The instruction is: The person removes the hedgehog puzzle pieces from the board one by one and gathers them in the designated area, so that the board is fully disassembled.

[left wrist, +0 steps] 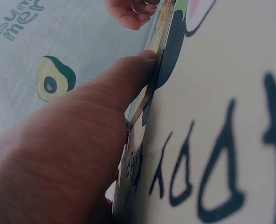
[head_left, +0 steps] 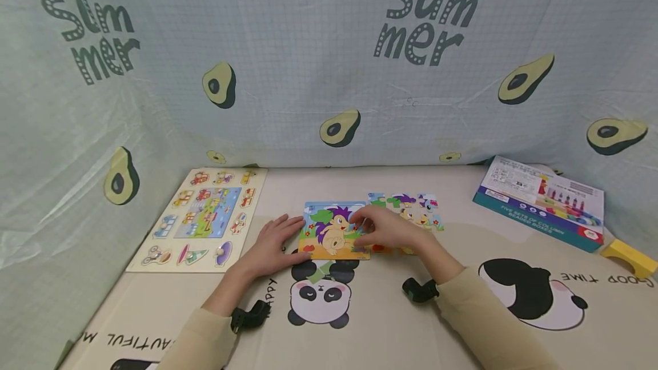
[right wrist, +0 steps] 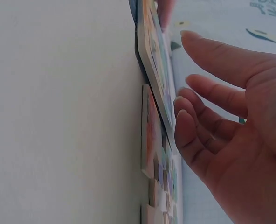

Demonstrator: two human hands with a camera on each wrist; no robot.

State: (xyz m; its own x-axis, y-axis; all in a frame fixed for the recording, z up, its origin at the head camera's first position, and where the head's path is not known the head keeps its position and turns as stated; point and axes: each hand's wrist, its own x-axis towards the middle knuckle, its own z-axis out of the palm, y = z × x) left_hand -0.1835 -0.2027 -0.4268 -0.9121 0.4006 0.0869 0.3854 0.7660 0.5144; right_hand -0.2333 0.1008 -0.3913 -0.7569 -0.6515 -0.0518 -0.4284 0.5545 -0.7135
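Note:
A puzzle board (head_left: 336,236) with a purple-spined hedgehog picture lies on the table in front of the person. My left hand (head_left: 268,249) rests at its left side with fingers spread and straight; in the left wrist view the thumb (left wrist: 138,65) touches the board's edge. Over the right part of the board hovers my right hand (head_left: 388,227), its fingers loosely bent. In the right wrist view nothing sits between its thumb and fingers (right wrist: 217,93). Jigsaw pieces (head_left: 406,201) with a similar picture lie right of the board, partly hidden by the right hand.
At the left lies a cream peg puzzle board (head_left: 172,258) with vehicle and toy shapes. A flat bead-game box (head_left: 540,201) stands at the back right, beside a yellow arched block (head_left: 629,258). A patterned curtain (head_left: 288,61) hangs behind the table.

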